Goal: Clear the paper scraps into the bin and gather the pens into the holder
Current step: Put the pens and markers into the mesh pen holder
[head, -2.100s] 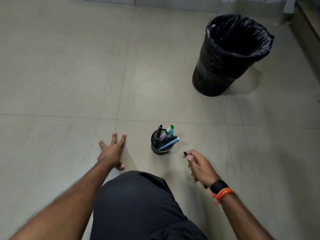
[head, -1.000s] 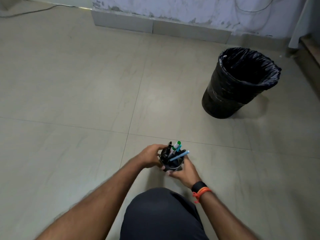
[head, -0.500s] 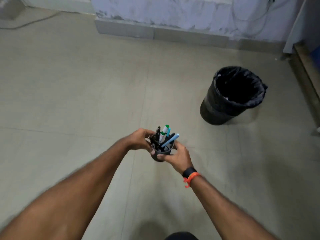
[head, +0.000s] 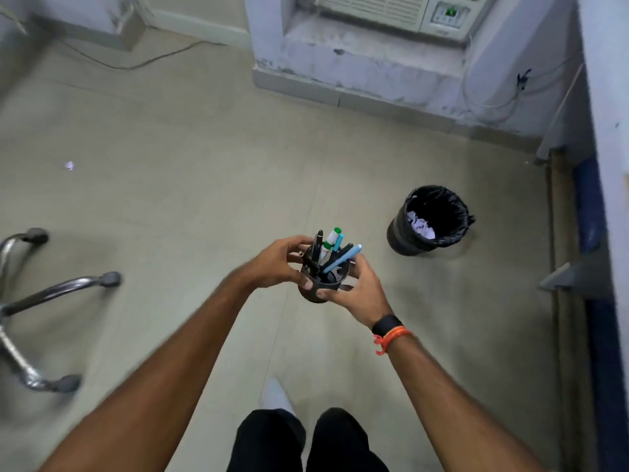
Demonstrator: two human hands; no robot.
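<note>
Large beige tiles with thin grout lines cover the floor [head: 170,148]. On the far side a scuffed, pale wall [head: 367,66] carries a white air conditioner [head: 374,6]. A dark cable [head: 143,65] trails across the floor at the far left. A chrome chair base [head: 51,294] with grey casters stands at the left. The light is soft and even.

we register even, diffuse indoor light of moderate level with a cool greenish cast. shadows are soft: a faint one lies on the floor [head: 190,199] against the bin [head: 396,236], whose lined interior falls to near black. motion blur smears both forearms [head: 170,369] and the chair base [head: 51,294], heaviest toward the lower corners. the pens [head: 342,258] in the holder [head: 335,279] and the left hand [head: 275,264] and right hand [head: 366,296] gripping it are comparatively sharp. wide-angle distortion bows the wall [head: 606,97] lines at the edges.
</note>
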